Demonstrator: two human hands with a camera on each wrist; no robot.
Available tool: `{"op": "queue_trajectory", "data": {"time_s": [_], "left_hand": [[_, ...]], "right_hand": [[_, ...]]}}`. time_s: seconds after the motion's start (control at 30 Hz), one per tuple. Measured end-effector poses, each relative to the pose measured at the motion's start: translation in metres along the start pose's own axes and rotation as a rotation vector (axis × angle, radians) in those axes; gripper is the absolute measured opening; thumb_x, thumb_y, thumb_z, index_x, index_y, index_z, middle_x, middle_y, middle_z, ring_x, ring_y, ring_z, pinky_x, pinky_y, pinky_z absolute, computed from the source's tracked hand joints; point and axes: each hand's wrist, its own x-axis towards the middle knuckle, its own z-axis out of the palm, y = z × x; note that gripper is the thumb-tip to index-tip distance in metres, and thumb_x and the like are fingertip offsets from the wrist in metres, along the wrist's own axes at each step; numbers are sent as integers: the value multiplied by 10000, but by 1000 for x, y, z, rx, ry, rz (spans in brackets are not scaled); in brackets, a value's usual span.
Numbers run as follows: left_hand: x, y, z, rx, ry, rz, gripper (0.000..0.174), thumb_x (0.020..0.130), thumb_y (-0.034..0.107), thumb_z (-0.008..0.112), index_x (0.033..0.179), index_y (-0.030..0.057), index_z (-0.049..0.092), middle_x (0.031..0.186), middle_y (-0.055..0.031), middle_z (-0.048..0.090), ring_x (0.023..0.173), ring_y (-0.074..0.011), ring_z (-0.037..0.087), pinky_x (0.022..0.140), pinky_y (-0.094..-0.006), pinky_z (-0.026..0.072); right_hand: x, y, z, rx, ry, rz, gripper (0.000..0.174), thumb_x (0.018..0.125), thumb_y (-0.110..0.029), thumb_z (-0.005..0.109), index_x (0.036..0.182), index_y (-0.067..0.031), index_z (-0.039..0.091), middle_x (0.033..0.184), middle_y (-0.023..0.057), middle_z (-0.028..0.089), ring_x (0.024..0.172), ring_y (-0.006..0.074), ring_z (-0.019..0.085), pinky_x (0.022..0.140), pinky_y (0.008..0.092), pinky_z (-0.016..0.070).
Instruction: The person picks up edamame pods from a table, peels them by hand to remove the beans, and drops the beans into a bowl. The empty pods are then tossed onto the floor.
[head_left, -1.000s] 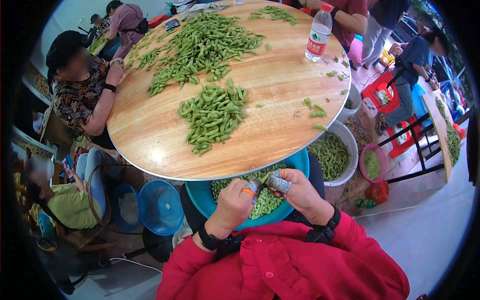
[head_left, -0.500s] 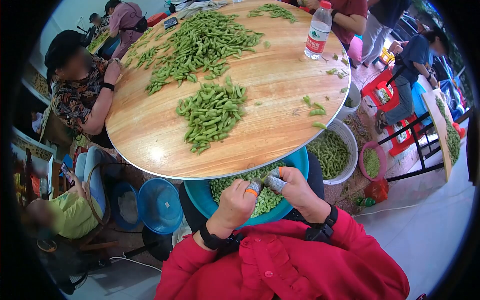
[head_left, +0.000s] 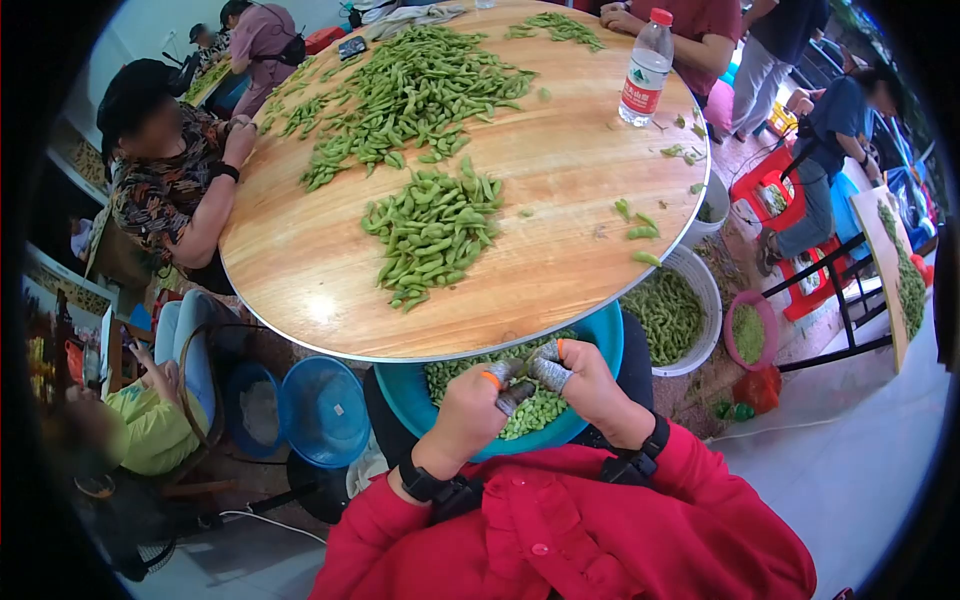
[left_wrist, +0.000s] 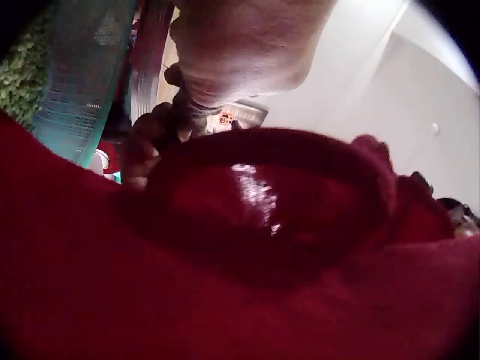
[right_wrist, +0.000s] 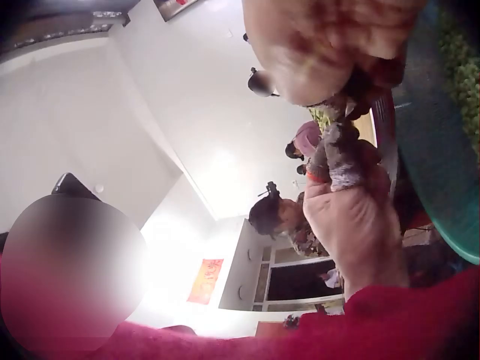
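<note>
Over a teal basin (head_left: 400, 402), both hands meet at their wrapped thumbs and fingertips. My left hand (head_left: 463, 405) and right hand (head_left: 598, 392) wear grey finger wraps with orange bands. Between them, in the right wrist view, they pinch a green edamame pod (right_wrist: 322, 117); in the head view fingers mostly cover it. Shelled green beans (head_left: 540, 412) lie in the basin below the hands. Red sleeve cloth (left_wrist: 262, 315) fills most of the left wrist view.
On the round wooden table (head_left: 560, 260) lie a small pod pile (head_left: 435, 235), a larger one (head_left: 430, 90) and a water bottle (head_left: 646, 70). A white basket (head_left: 708, 310) of pods stands right, a blue basin (head_left: 326, 412) left. Another person (head_left: 165, 165) sits at the table's left.
The hands stay together over the basin while the left thumb and fingers shift around the pod, which is less visible now. The seated person at lower left has lowered a phone.
</note>
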Motion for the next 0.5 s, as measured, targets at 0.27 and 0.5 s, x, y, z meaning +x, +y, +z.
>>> {"op": "queue_trajectory", "data": {"time_s": [0.27,0.5], "left_hand": [[-2,-11,9,-529,74,-131,164,736,67,638,872,-8,585,670,-76,595,539,-159,541,513,-240,437],[-1,-13,-8,-1067,-142,-504,98,796,15,561,892,-3,564,692,-1,569,598,-61,516,532,-189,413]], "right_hand": [[0,6,1,69,-52,-130,122,814,-73,540,892,16,571,795,-16,569,717,44,454,633,212,402],[5,10,-1,-97,-60,-196,122,808,-112,567,816,9,563,677,-28,529,625,50,436,558,218,392]]}}
